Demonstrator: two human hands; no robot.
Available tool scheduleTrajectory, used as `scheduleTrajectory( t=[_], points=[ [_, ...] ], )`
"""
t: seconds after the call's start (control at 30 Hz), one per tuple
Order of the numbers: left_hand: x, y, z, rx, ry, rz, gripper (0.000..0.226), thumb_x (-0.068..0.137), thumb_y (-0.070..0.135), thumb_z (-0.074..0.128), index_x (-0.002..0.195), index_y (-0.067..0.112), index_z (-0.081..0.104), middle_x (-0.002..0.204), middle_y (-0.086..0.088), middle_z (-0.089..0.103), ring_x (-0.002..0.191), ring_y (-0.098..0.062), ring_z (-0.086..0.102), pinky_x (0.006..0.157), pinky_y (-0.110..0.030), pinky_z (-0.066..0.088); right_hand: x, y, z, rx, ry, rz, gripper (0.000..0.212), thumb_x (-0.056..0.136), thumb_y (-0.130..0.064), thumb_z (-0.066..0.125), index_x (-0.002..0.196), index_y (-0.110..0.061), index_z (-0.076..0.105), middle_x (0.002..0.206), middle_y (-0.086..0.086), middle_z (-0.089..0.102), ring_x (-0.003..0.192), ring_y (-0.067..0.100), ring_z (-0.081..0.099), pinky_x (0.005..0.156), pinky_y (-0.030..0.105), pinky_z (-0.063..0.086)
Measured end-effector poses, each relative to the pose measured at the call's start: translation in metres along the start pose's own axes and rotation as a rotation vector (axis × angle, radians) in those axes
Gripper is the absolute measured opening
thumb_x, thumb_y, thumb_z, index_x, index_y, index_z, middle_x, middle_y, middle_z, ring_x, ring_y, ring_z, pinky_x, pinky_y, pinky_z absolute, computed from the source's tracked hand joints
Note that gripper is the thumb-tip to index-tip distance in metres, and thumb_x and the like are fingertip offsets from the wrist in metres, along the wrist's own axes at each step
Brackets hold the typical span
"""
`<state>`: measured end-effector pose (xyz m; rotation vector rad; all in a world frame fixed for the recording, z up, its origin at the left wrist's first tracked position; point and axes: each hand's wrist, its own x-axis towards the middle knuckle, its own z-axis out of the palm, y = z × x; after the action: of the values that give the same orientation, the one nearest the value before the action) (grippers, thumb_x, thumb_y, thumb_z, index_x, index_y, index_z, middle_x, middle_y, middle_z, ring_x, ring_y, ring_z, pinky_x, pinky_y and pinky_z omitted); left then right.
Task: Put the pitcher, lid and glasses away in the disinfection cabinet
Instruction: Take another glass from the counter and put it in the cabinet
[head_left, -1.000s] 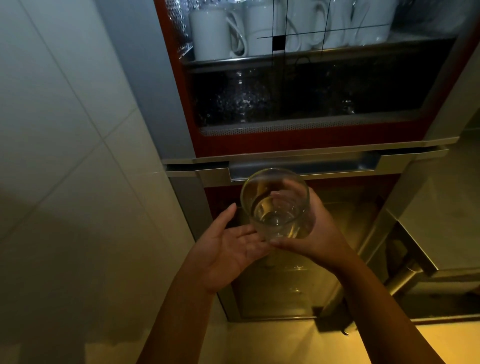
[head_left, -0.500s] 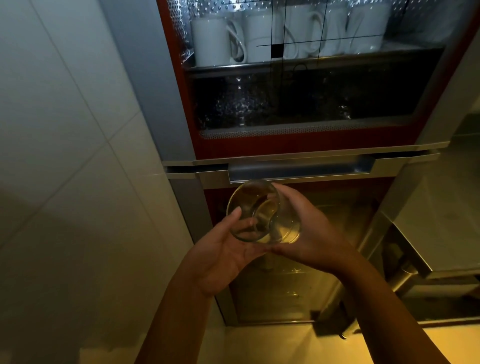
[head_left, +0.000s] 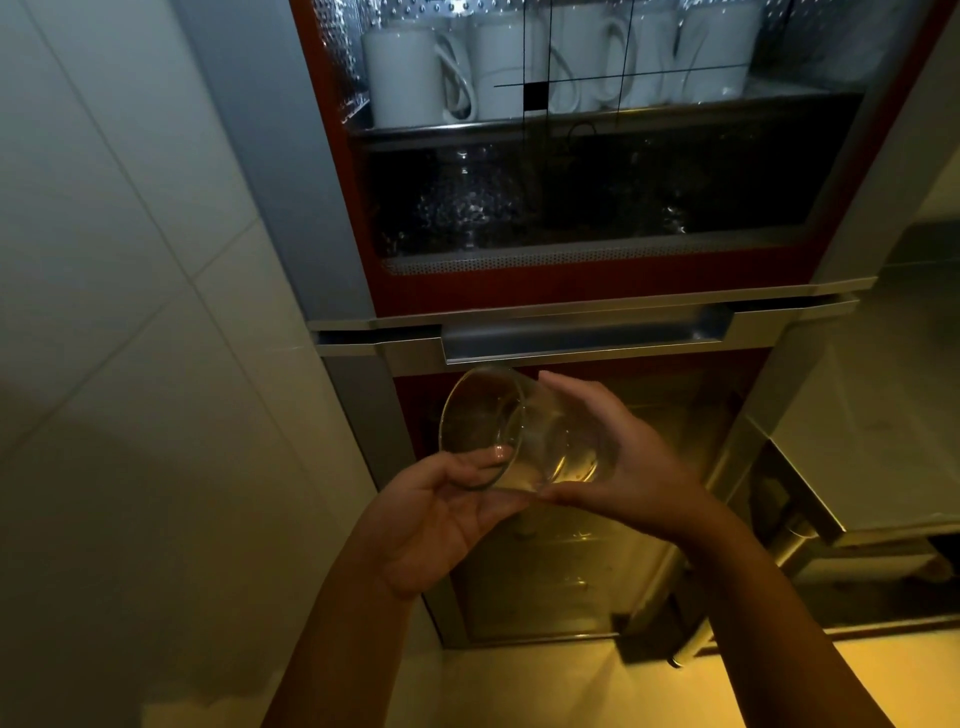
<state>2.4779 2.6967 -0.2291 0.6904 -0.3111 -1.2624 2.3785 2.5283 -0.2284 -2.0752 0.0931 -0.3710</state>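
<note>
Holding: right hand (head_left: 623, 467) grips the glass (head_left: 498, 431), fingers curled round its body.
Supporting: left hand (head_left: 431, 525) lies palm up, fingers relaxed under the rim, thumb touching it.
Glass: tilted sideways, mouth leftward, before the lower door of the disinfection cabinet (head_left: 291, 182).
Upper shelf: white mugs (head_left: 410, 78).

Left hand (head_left: 436, 514) and right hand (head_left: 628, 467) are bare, forearms uncovered.
</note>
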Motion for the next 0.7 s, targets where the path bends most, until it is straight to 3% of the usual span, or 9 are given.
scheduleTrajectory(
  t=[0.1,0.2,0.4,0.57,0.7],
  points=[
    [-0.001,0.001,-0.002,-0.019,-0.035,0.0,0.052,0.054,-0.003,0.076,0.102,-0.018,0.062,0.12,-0.038,0.053,0.111,-0.048,0.054,0.092,-0.043,0.05,-0.002,0.01,0.001,0.196,0.027,-0.002,0.079,0.053,-0.041,0.081,0.121,-0.046,0.043,0.126,-0.019,0.049,0.118,0.001,0.048,0.091,0.023,0.047],
    [-0.003,0.002,0.0,-0.077,-0.097,-0.002,0.049,0.065,-0.005,0.066,0.11,-0.02,0.057,0.124,-0.041,0.047,0.118,-0.05,0.047,0.099,-0.046,0.045,-0.003,0.016,0.006,0.435,0.061,0.001,0.073,0.056,-0.03,0.078,0.123,-0.033,0.048,0.121,-0.018,0.056,0.117,0.006,0.053,0.088,0.027,0.051],
    [-0.005,0.002,-0.002,-0.22,-0.014,0.02,0.082,0.059,-0.013,0.068,0.131,-0.018,0.029,0.129,-0.046,0.037,0.116,-0.059,0.043,0.088,-0.052,0.05,-0.001,0.025,0.015,0.879,0.091,0.078,0.088,0.048,-0.034,0.089,0.125,-0.025,0.05,0.121,0.0,0.062,0.114,0.027,0.057,0.078,0.033,0.054],
    [-0.001,0.004,-0.009,-0.289,-0.021,-0.057,0.076,0.072,-0.012,0.054,0.138,-0.016,0.015,0.138,-0.045,0.024,0.126,-0.057,0.03,0.103,-0.053,0.037,0.001,0.027,0.019,0.954,0.09,0.1,0.087,0.049,-0.033,0.089,0.127,-0.026,0.05,0.123,0.004,0.061,0.115,0.03,0.056,0.079,0.035,0.053],
    [0.001,-0.001,-0.015,-0.233,-0.089,-0.084,0.053,0.092,0.003,0.023,0.14,-0.017,0.012,0.144,-0.041,0.014,0.136,-0.051,0.016,0.113,-0.049,0.023,0.002,0.026,0.018,0.918,0.104,0.097,0.082,0.049,-0.037,0.089,0.122,-0.03,0.055,0.123,0.004,0.06,0.114,0.032,0.057,0.077,0.036,0.054]
  ],
)
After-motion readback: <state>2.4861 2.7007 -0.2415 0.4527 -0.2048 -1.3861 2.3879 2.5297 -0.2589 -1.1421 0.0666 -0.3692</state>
